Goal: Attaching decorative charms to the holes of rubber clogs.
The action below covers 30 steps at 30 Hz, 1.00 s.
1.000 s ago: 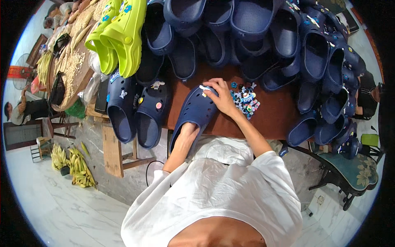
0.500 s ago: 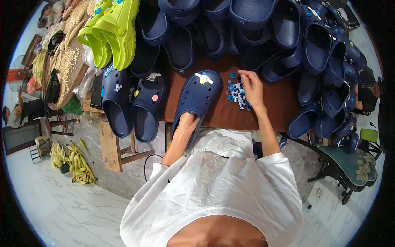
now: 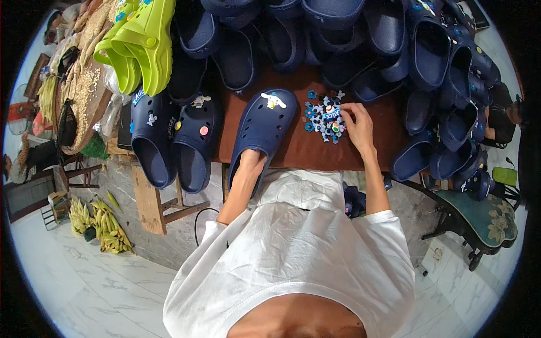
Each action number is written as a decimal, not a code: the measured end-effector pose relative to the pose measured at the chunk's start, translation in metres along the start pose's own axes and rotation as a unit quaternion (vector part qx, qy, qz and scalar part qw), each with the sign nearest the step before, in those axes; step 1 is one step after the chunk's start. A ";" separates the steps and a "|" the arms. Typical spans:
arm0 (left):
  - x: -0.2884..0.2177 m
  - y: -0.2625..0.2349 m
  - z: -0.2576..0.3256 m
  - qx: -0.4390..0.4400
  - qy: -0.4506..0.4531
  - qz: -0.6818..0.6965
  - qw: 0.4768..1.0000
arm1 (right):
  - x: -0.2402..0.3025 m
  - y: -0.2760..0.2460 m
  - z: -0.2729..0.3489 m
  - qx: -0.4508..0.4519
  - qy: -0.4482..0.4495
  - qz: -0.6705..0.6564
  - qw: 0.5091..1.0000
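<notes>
A navy clog [image 3: 262,127] lies in front of me on the brown tabletop, its toe pointing away. A white long-eared character charm [image 3: 274,101] sits on its toe. My left hand [image 3: 251,162] reaches into the foot opening, so its fingers are hidden. To the right of the clog is a heap of small shoe charms [image 3: 323,125], white, blue and black. At the heap's right edge my right hand [image 3: 358,128] has thumb and forefinger drawn together beside a blue lettered charm [image 3: 332,114]. Whatever is between the fingertips is too small to make out.
Several navy clogs [image 3: 236,59] crowd the far side and right of the brown table [image 3: 234,110]. Lime-green clogs [image 3: 149,48] and a navy pair with charms [image 3: 194,135] are at left. A wooden stool [image 3: 149,200] and corn cobs [image 3: 107,225] lie beyond.
My right hand has moved lower and slightly right, uncovering more of the charm heap and the blue lettered charm. My left hand stays in the clog. The whole view has shifted a little.
</notes>
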State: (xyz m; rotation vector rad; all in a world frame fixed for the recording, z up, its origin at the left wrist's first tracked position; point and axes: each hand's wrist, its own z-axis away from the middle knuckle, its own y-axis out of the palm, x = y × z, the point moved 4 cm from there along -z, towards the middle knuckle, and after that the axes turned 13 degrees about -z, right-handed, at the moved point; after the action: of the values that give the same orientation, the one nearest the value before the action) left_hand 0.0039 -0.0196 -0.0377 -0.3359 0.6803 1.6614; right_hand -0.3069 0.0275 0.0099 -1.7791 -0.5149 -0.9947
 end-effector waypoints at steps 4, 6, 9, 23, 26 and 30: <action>0.001 -0.002 0.000 -0.003 0.009 -0.007 1.000 | 0.012 0.005 0.003 -0.012 0.031 0.131 0.991; 0.001 0.001 -0.002 -0.007 0.017 -0.008 1.000 | 0.007 0.013 0.007 -0.017 0.029 0.153 0.988; 0.005 -0.002 0.004 -0.006 0.024 -0.014 1.000 | -0.005 0.018 0.009 -0.019 0.047 0.155 0.987; 0.005 -0.006 0.002 0.002 0.059 -0.036 0.998 | 0.008 0.025 0.016 -0.015 0.141 -0.214 0.967; -0.004 0.003 0.005 0.002 0.063 -0.040 0.997 | 0.013 0.046 0.022 0.045 0.164 -0.379 0.910; -0.020 0.017 0.021 0.065 0.111 -0.053 0.990 | 0.039 0.077 0.031 0.139 0.223 -0.472 0.842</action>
State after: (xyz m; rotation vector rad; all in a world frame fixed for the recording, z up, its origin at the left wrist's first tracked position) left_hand -0.0053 -0.0240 -0.0058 -0.4592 0.9172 1.4843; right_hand -0.2168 0.0193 -0.0066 -0.9158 -1.2075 -1.8297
